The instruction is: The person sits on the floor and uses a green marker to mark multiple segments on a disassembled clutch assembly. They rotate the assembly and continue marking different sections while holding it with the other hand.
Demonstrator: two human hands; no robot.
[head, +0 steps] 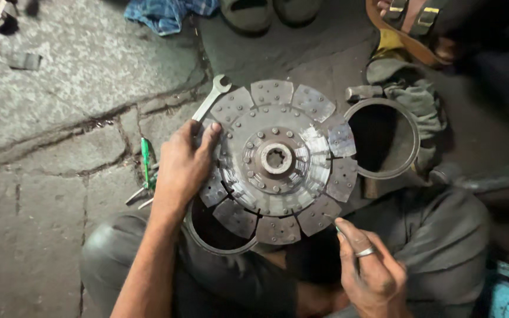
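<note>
A round metal clutch disc (278,160) with segmented friction pads and a splined hub lies flat between my knees. My left hand (185,166) grips its left edge, fingers curled over a pad. My right hand (371,272), wearing a ring, sits just below the disc's lower right pad with fingers closed on a small thin tool; its tip points at the pad. What the tool is cannot be made out.
A metal ring (412,141) lies right of the disc, another ring (191,227) partly under its lower left. An open-end spanner (212,95) rests at the upper left. Green-handled pliers (145,168) lie on the stone floor. Rags (413,94), sandals and another person's foot (419,23) are at the top.
</note>
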